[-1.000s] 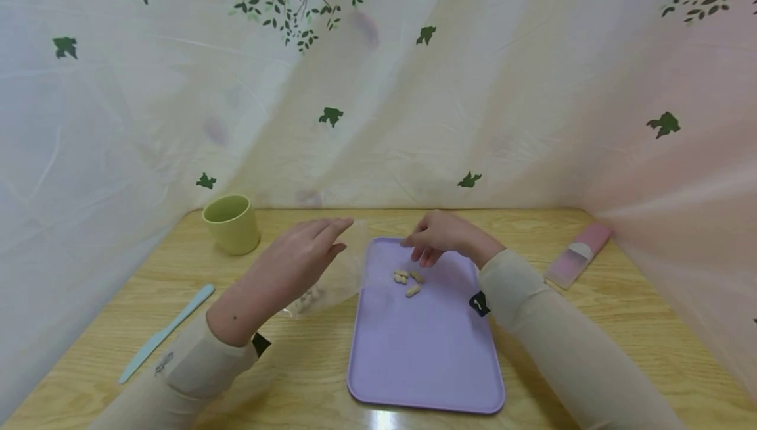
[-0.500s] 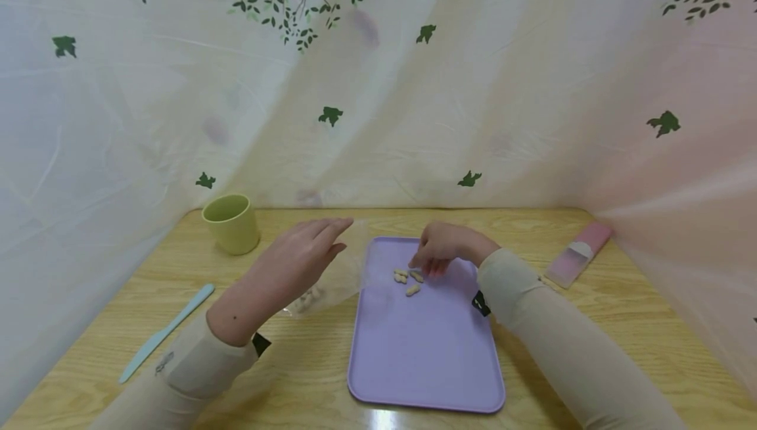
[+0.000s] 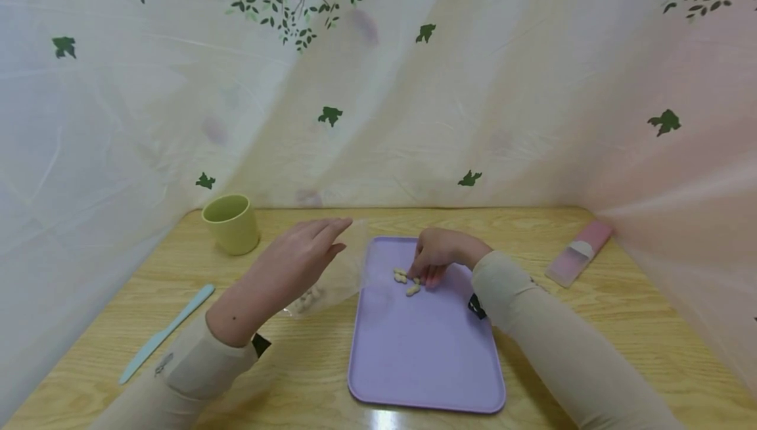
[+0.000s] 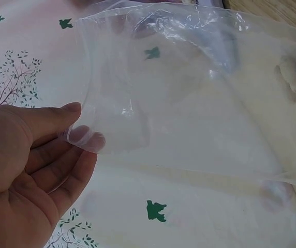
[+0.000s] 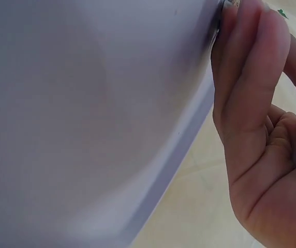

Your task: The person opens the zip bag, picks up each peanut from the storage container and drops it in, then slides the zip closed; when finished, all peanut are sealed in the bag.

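Observation:
In the head view my left hand (image 3: 296, 265) is raised left of the purple tray (image 3: 426, 351). Its thumb and fingers pinch the rim of a clear plastic bag (image 4: 179, 113), as the left wrist view shows. Several peanuts (image 3: 306, 298) lie low inside the bag. Over the far part of the tray, my right hand (image 3: 440, 256) reaches down with its fingertips at a peanut (image 3: 416, 281), which they partly cover. More peanuts (image 3: 400, 275) lie just left of those fingers, and another peanut (image 3: 412, 290) is slightly nearer. In the right wrist view the fingertips (image 5: 267, 8) meet near the top edge.
A green cup (image 3: 232, 225) stands at the back left of the wooden table (image 3: 307, 364). A light blue plastic knife (image 3: 165, 334) lies at the left. On the right is a pink and clear case (image 3: 578, 254). A patterned curtain (image 3: 378, 88) closes off the back and sides.
My right hand has come down onto the tray and its fingertips have closed in on a peanut. The left hand and the bag have stayed in place.

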### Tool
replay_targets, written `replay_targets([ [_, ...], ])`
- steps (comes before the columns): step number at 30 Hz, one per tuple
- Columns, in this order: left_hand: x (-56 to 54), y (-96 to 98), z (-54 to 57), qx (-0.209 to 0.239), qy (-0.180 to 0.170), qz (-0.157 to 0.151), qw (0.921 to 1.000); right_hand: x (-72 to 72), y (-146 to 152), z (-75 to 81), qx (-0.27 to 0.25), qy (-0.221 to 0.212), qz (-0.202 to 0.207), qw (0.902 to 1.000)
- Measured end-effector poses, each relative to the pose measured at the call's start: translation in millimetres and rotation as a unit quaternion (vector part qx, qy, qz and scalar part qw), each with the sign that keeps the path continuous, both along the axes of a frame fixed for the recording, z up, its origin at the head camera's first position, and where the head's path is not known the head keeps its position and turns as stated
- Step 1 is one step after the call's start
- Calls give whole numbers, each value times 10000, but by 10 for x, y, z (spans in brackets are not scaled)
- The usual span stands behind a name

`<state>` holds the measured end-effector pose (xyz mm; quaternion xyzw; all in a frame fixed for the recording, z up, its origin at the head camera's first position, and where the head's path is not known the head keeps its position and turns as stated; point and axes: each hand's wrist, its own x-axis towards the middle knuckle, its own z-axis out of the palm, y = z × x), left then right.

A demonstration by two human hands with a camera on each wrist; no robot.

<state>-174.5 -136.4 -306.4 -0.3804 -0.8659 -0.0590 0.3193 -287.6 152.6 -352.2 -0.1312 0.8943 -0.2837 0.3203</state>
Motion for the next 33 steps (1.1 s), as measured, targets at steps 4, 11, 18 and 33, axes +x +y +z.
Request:
replay_targets([
  [4, 2, -3, -4, 0, -39, 8, 10000, -1, 5, -7, 0, -3, 4, 10000],
  [11, 2, -4, -3, -4, -71, 19, 10000, -12, 94, -1, -265, -70, 134, 9995],
  [18, -3, -3, -3, 0, 1, 54, 10000, -26, 236, 85, -912, 9, 72, 9958],
  [33, -19, 7, 0, -11, 2, 87, 10000, 167, 156, 492, -1984, 413, 46, 9792],
])
